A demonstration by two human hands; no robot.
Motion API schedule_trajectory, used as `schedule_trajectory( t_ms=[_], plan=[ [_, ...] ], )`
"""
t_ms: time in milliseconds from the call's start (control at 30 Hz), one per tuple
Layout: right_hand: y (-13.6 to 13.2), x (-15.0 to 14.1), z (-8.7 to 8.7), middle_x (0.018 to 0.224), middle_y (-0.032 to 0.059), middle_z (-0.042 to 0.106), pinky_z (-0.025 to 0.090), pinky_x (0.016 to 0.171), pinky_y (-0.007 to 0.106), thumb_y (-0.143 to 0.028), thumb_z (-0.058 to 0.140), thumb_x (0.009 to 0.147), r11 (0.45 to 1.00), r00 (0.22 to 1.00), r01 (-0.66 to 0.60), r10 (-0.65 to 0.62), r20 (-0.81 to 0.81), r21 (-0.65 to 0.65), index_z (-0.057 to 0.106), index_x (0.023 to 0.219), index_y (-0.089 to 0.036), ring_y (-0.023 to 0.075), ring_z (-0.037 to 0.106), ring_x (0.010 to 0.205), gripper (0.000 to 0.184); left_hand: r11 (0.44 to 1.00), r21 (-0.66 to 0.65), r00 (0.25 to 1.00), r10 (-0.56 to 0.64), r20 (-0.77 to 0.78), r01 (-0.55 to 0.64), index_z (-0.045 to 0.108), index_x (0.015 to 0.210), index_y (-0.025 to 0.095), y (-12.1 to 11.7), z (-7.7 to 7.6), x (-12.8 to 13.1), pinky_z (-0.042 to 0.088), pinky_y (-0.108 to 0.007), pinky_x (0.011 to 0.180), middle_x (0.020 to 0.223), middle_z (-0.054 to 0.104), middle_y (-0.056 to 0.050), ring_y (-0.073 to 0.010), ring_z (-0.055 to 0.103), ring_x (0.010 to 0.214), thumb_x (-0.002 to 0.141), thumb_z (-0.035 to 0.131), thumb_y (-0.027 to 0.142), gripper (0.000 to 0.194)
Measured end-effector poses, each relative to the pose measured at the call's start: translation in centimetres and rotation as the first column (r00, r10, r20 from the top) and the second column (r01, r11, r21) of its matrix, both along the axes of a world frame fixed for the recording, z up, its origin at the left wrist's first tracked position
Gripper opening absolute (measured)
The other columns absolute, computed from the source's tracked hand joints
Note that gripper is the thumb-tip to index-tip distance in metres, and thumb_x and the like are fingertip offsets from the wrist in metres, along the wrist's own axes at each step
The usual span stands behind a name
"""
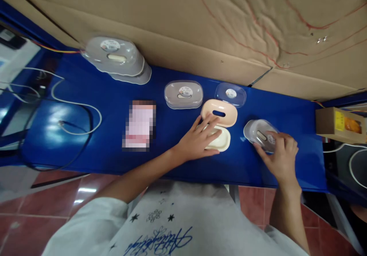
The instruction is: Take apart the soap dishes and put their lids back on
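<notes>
My left hand (pixel 199 139) lies with fingers spread over a peach plastic piece (pixel 229 115) with a slot and a cream oval tray (pixel 225 139). It covers part of both. My right hand (pixel 282 154) has its thumb and fingers around the sides of a clear plastic oval box (pixel 259 128), which rests on the table with a round sticker and a pale oval inside. Behind the peach piece is a clear lid (pixel 239 95) with a sticker. Left of it stands another clear oval box (pixel 172 95) with a sticker.
A stack of clear oval boxes (pixel 94 59) stands at the back left of the blue table (pixel 177 164). A blurred-out flat rectangle (pixel 140 124) lies left of my hand. White cables (pixel 86 105) run across the left end. A cardboard box (pixel 323 124) sits at right.
</notes>
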State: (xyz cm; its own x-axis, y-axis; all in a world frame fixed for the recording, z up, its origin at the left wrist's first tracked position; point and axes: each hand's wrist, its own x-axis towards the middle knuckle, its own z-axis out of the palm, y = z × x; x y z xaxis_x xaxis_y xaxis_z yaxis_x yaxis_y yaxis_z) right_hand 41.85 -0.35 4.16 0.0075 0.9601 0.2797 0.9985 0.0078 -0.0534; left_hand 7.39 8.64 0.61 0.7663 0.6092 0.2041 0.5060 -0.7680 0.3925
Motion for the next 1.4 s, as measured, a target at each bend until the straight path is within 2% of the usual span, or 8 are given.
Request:
schedule_trajectory(
  t_ms=[200,333,500,633,767,933,1100,1400],
  plan=[
    [-2.9,-2.7,0.8,0.132,0.0148,0.054,0.048,0.109,0.069,-0.059,0.079,0.092,0.98,0.97,-0.183,0.168,-0.178,-0.074,0.063,0.134,-0.03,0.0446,0.057,0.135,0.054,0.998,0.057,0.998,-0.044,0.042,0.041,0.06,0.15,0.013,3.4,-0.4,3.1,0.016,-0.072,0.133,0.178,0.027,-0.028,-0.0431,0.022,0.168,0.097,0.072,0.059,0.071],
    [-4.1,-4.9,0.9,0.136,0.0131,0.051,0.054,0.113,0.067,-0.036,0.082,0.093,0.926,0.876,-0.361,0.296,-0.38,-0.111,0.057,0.143,-0.036,0.0429,0.053,0.145,0.056,1.0,0.026,0.993,0.011,0.116,-0.014,0.057,0.154,0.016,2.0,0.3,2.3,0.019,-0.074,0.132,0.177,0.03,-0.028,-0.0439,0.026,0.166,0.101,0.068,0.055,0.067],
    [-4.3,-7.5,0.9,0.143,0.0145,0.053,0.054,0.113,0.067,-0.046,0.082,0.094,0.843,0.812,-0.506,0.396,-0.429,-0.18,0.05,0.156,-0.038,0.0432,0.052,0.147,0.07,0.989,-0.137,0.987,0.082,0.137,-0.063,0.053,0.157,0.019,-0.5,0.9,-1.3,0.027,-0.071,0.131,0.177,0.032,-0.024,-0.0429,0.026,0.167,0.105,0.064,0.048,0.061],
    [-0.3,-8.0,1.4,0.157,0.0139,0.054,0.048,0.12,0.063,-0.054,0.058,0.107,0.827,0.756,-0.555,0.457,-0.469,-0.089,0.046,0.162,-0.035,0.0389,0.051,0.15,0.059,0.985,-0.168,0.988,0.06,0.143,-0.035,0.048,0.16,0.021,-3.3,1.4,-3.5,0.03,-0.069,0.131,0.176,0.033,-0.023,-0.041,0.029,0.166,0.107,0.058,0.054,0.063],
    [6.0,-7.6,1.2,0.168,0.014,0.05,0.037,0.126,0.061,-0.041,0.049,0.113,0.951,0.916,-0.309,0.293,-0.275,-0.015,0.042,0.166,-0.029,0.0374,0.044,0.157,0.055,0.991,-0.136,0.997,0.009,0.077,0.001,0.048,0.16,0.021,-6.5,1.9,-4.0,0.027,-0.073,0.131,0.174,0.037,-0.024,-0.0447,0.031,0.164,0.092,0.073,0.069,0.087],
    [9.7,-8.3,0.1,0.161,0.0104,0.061,0.034,0.126,0.06,-0.039,0.048,0.114,0.916,0.911,-0.393,0.374,-0.175,-0.086,0.06,0.151,-0.026,0.0323,0.056,0.15,0.041,0.992,-0.117,0.998,0.051,0.042,-0.046,0.063,0.144,0.025,-8.7,1.7,-4.8,0.026,-0.071,0.132,0.169,0.047,-0.02,-0.0414,0.037,0.162,0.092,0.079,0.058,0.064],
    [7.5,-9.7,1.0,0.166,0.0069,0.056,0.031,0.129,0.062,-0.037,0.054,0.112,0.89,0.877,-0.451,0.427,-0.222,-0.068,0.058,0.154,-0.032,0.0329,0.05,0.155,0.043,0.986,-0.121,0.989,0.122,0.083,-0.111,0.064,0.137,0.024,-9.5,1.1,-5.7,0.033,-0.072,0.129,0.164,0.052,-0.02,-0.0406,0.046,0.156,0.093,0.078,0.059,0.059],
    [1.3,-9.9,3.9,0.141,0.0049,0.074,0.052,0.112,0.058,-0.044,0.056,0.109,0.886,0.758,-0.462,0.411,-0.507,0.027,0.059,0.153,-0.038,0.0339,0.07,0.131,0.044,0.981,-0.062,0.961,0.195,0.195,-0.186,0.061,0.123,0.02,-8.4,1.0,-6.2,0.055,-0.06,0.117,0.148,0.065,-0.021,-0.0333,0.066,0.138,0.102,0.071,0.038,0.029]
  ],
)
